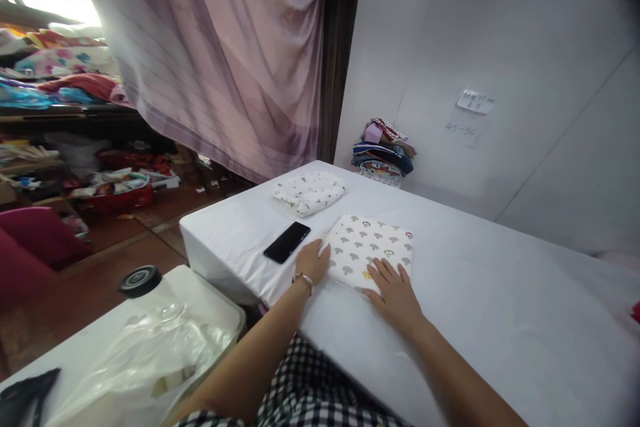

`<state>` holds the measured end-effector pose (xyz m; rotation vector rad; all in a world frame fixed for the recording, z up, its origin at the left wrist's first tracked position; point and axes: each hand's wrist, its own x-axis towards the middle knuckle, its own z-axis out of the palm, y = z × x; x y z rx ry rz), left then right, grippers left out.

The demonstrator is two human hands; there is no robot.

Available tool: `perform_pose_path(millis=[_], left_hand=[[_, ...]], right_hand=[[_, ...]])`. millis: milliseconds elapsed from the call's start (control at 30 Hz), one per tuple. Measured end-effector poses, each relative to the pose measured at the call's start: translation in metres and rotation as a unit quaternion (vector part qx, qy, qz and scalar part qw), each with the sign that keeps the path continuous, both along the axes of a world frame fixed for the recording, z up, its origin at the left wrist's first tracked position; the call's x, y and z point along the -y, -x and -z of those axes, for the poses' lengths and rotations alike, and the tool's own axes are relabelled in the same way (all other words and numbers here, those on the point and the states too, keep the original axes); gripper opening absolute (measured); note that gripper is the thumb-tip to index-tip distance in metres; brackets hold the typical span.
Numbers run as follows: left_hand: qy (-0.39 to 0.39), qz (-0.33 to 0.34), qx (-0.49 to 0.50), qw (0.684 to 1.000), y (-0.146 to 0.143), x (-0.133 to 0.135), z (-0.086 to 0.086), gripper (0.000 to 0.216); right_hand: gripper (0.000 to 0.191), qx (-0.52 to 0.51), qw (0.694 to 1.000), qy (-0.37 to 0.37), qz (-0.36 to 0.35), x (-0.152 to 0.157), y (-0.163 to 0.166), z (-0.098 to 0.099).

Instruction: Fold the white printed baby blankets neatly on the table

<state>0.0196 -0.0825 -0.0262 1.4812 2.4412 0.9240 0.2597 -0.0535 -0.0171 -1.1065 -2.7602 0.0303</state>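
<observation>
The folded mushroom-print cloth (367, 237) is lying flat on the white-covered desk (480, 320), near the edge facing the person; the left hand (311, 261) is touching its left side, the fingers bending close together at the border, though I cannot tell whether they are pinching any fabric; the right hand (393, 290) is resting palm down over the near right part, its fingers spreading wide and gripping nothing; a bracelet (303, 280) is circling the left wrist.

Just beside the left hand, a black phone (287, 242) is lying on the desk, its screen showing dark; beyond it, a second folded cloth (311, 193), white with small printed figures, is sitting near the far left corner; a stack of folded fabrics (383, 152) is standing past the far edge, against the pale wall (540, 147), where a paper label (475, 101) is hanging above the handwriting "45-50"; a pinkish curtain (240, 47) is draping at the left; a clear plastic bag (135, 353) and a black lid (141, 280) are showing at the lower left; black-and-white checked clothing (310, 387) is covering the person's lap.
</observation>
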Motion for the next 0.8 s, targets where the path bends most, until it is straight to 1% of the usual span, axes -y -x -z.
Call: perform_pose_path(millis=[100, 167, 233, 267, 333, 367, 433, 467, 500, 567, 633, 733, 800], left_hand=[[0.002, 0.001, -0.005, 1.0, 0.0, 0.001, 0.0, 0.048], [0.002, 0.001, -0.008, 1.0, 0.0, 0.0, -0.001, 0.047], [0.002, 0.001, -0.008, 1.0, 0.001, 0.0, -0.001, 0.045], [0.002, 0.002, -0.008, 1.0, 0.001, -0.001, -0.001, 0.044], [0.004, 0.002, -0.006, 1.0, 0.003, -0.003, -0.001, 0.042], [0.005, 0.002, -0.004, 1.0, 0.003, -0.004, -0.001, 0.041], [0.007, 0.001, -0.002, 1.0, 0.004, -0.005, 0.0, 0.039], [0.007, 0.001, 0.0, 1.0, 0.005, -0.006, 0.0, 0.039], [0.006, 0.0, 0.001, 1.0, 0.005, -0.007, 0.0, 0.038], [0.004, -0.001, 0.004, 1.0, 0.006, -0.007, 0.001, 0.037], [0.002, -0.001, 0.008, 1.0, 0.007, -0.008, 0.002, 0.036], [-0.011, 0.0, 0.014, 1.0, 0.008, -0.008, 0.004, 0.036], [-0.024, 0.001, 0.018, 1.0, 0.009, -0.008, 0.006, 0.035]], right_hand=[[0.06, -0.009, 1.0, 0.009, 0.0, 0.001, 0.001, -0.001], [0.059, -0.023, 0.999, 0.03, 0.001, 0.0, 0.0, -0.003], [0.056, -0.055, 0.996, 0.075, -0.003, -0.003, -0.002, -0.004], [0.054, -0.088, 0.991, 0.105, -0.002, -0.006, -0.004, -0.005], [0.05, -0.193, 0.968, 0.161, 0.026, -0.015, -0.011, -0.007], [0.049, -0.254, 0.949, 0.179, 0.058, -0.021, -0.015, -0.007], [0.052, -0.351, 0.903, 0.198, 0.147, -0.036, -0.024, -0.006], [0.055, -0.377, 0.883, 0.205, 0.189, -0.045, -0.029, -0.005], [0.058, -0.39, 0.868, 0.212, 0.222, -0.054, -0.033, -0.004], [0.063, -0.4, 0.848, 0.227, 0.265, -0.074, -0.039, -0.002], [0.068, -0.41, 0.828, 0.25, 0.288, -0.093, -0.041, -0.001], [0.076, -0.419, 0.794, 0.312, 0.311, -0.116, -0.038, -0.004], [0.08, -0.41, 0.784, 0.344, 0.314, -0.127, -0.033, -0.008]])
